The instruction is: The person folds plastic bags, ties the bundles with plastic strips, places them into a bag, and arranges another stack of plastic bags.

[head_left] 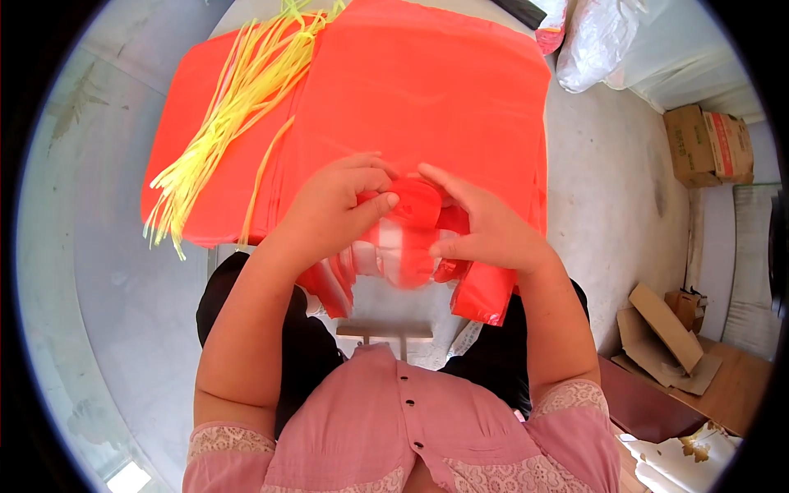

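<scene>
A stack of red plastic bags (419, 99) lies flat, its near end hanging over the edge toward my lap. The bunched bag ends (400, 251), red with whitish see-through bands, sit between my hands. My left hand (341, 205) curls round the bunch from the left, thumb on top. From the right, my right hand (485, 220) cups it, with thumb and fingers apart around the plastic. To the left, a bundle of yellow plastic strips (238, 115) rests on more red bags (185, 107). A single yellow strip (265, 177) lies nearer my left forearm.
White plastic sacks (598, 41) stand beyond the far right corner. Along the right wall are a cardboard box (708, 146) and flattened cardboard (666, 337) near a brown wooden surface (744, 382). A wooden bar (384, 330) shows below, between my knees.
</scene>
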Action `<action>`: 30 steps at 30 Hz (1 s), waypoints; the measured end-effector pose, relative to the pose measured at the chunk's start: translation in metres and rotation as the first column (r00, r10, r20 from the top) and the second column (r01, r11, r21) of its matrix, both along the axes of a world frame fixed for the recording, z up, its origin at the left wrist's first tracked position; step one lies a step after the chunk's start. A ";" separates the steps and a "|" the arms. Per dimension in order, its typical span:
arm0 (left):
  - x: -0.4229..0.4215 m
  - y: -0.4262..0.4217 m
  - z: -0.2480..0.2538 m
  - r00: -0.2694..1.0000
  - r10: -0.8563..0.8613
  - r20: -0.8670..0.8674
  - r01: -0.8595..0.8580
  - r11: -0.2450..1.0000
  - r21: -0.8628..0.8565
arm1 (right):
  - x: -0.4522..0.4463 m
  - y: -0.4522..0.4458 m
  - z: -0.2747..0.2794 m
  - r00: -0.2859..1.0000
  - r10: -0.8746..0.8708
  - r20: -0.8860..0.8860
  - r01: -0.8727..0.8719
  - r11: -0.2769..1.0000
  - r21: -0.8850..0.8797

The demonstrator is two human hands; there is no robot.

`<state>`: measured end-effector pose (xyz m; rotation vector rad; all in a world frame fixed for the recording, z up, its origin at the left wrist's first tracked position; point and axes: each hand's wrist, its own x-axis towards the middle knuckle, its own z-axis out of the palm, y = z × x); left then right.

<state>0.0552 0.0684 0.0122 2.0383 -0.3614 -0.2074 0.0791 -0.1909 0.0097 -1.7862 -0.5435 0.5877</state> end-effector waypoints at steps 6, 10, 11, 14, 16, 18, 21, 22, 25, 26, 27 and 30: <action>-0.002 0.005 0.002 0.995 0.058 -0.085 -0.063 0.997 -0.050 | -0.009 0.030 -0.001 0.982 -0.164 -0.097 0.158 0.985 -0.070; 0.003 0.028 0.001 0.932 0.342 -0.123 -0.355 0.929 -0.106 | -0.006 0.030 -0.016 0.933 -0.275 -0.232 0.298 0.952 0.074; 0.004 0.034 -0.001 0.903 0.421 -0.084 -0.428 0.897 -0.109 | -0.006 0.029 -0.015 0.927 -0.271 -0.258 0.304 0.948 0.095; 0.004 0.050 -0.004 0.820 0.560 -0.120 -0.573 0.798 -0.189 | -0.002 0.025 -0.010 0.901 -0.283 -0.330 0.344 0.928 0.143; 0.001 0.055 0.001 0.801 0.557 -0.218 -0.598 0.758 -0.261 | -0.001 0.023 -0.003 0.873 -0.312 -0.375 0.389 0.909 0.148; -0.001 0.056 0.002 0.778 0.539 -0.322 -0.626 0.706 -0.331 | 0.002 0.018 -0.013 0.847 -0.331 -0.416 0.439 0.877 0.197; 0.001 0.056 0.003 0.749 0.488 -0.448 -0.659 0.618 -0.429 | 0.006 0.018 -0.017 0.844 -0.316 -0.434 0.449 0.859 0.248; 0.001 0.053 0.007 0.745 0.468 -0.474 -0.664 0.591 -0.459 | 0.004 0.019 -0.017 0.847 -0.305 -0.436 0.443 0.858 0.259; 0.002 0.055 0.002 0.733 0.440 -0.518 -0.678 0.527 -0.513 | -0.001 0.029 -0.002 0.816 -0.353 -0.458 0.504 0.822 0.264; 0.003 0.056 0.000 0.731 0.435 -0.526 -0.682 0.510 -0.525 | -0.001 0.028 -0.002 0.817 -0.343 -0.463 0.501 0.819 0.278; 0.003 0.057 0.000 0.720 0.435 -0.541 -0.692 0.508 -0.513 | 0.000 0.026 -0.004 0.818 -0.334 -0.469 0.500 0.816 0.291; 0.002 0.060 -0.001 0.712 0.406 -0.573 -0.695 0.525 -0.492 | 0.002 0.015 -0.016 0.841 -0.272 -0.468 0.450 0.831 0.326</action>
